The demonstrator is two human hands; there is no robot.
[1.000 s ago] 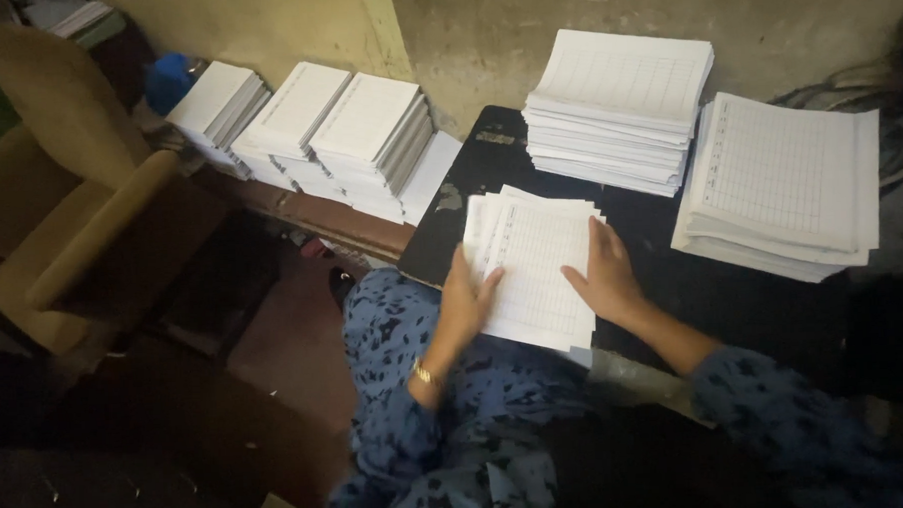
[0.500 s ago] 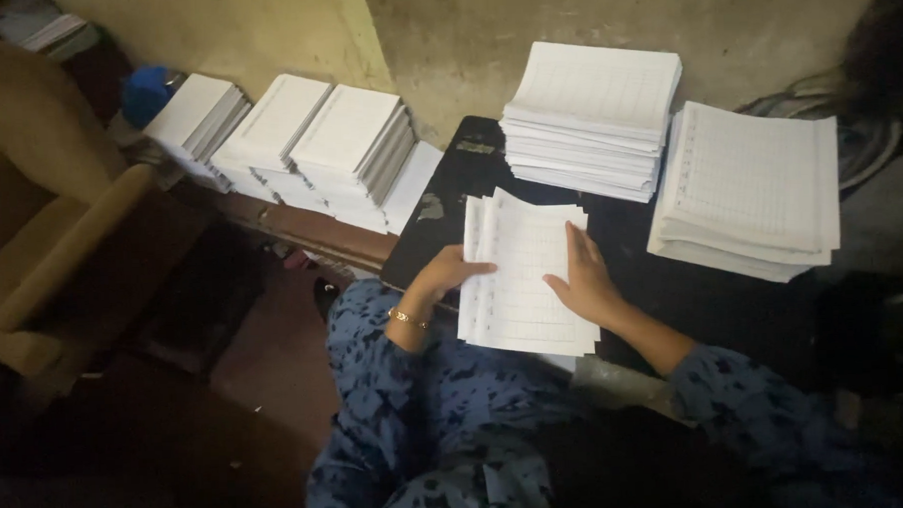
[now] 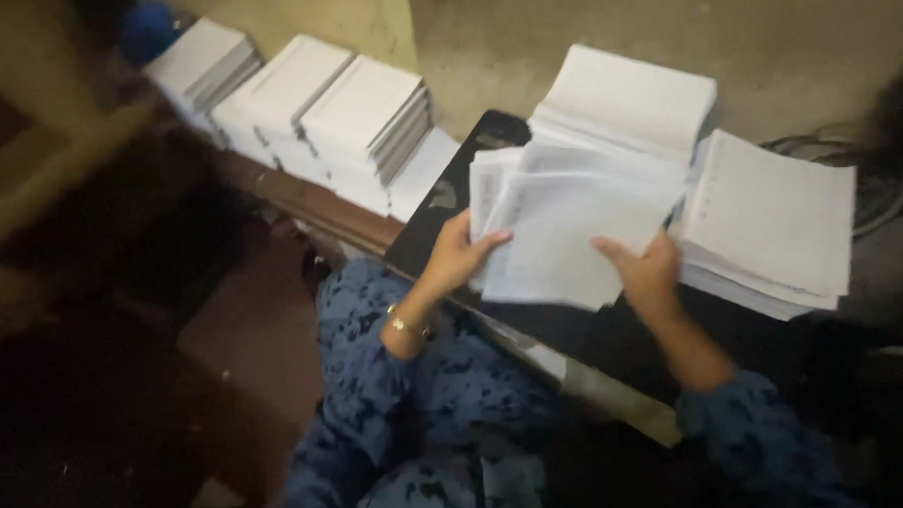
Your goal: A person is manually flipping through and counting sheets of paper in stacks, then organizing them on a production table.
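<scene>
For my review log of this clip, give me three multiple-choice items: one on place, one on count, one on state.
1. The tall stack of white printed sheets lies: A on the dark tabletop; B on the floor; C on a chair.
2. Hands on the loose bundle of white paper sheets: A none; B one; C two.
3. That bundle is: A lying flat; B lifted, tilted; C rolled up.

A: it rests at the table's far side. C: left hand and right hand grip opposite edges. B: its edges are raised off the tabletop.
</scene>
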